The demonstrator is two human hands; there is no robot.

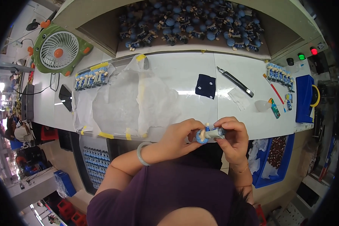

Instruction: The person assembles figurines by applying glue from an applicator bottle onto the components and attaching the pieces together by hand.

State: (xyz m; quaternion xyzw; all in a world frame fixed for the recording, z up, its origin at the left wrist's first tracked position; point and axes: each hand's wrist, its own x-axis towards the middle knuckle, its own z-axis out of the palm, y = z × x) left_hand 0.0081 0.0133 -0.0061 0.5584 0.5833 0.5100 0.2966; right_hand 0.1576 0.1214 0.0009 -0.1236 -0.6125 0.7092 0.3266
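Observation:
A small toy figurine (213, 133) with a blue head and a grey lower part lies sideways between my hands, above the near edge of the white table. At its head end, the fingers of my left hand (180, 137) are closed on it. My right hand (234, 140) pinches the other end, at the grey base, between thumb and fingers. My fingertips cover parts of the figurine. Beyond the hands lie a dark cloth (205, 86) with small white marks and a black utility knife (235, 81).
Figurines (177, 28) fill a shelf box at the back. More stand in rows at left (91, 78) and right (280, 76). A red-handled brush (275, 90), a blue bin (304, 98) and a green fan (59, 51) flank the table. Thin white sheeting (154, 96) is taped at left.

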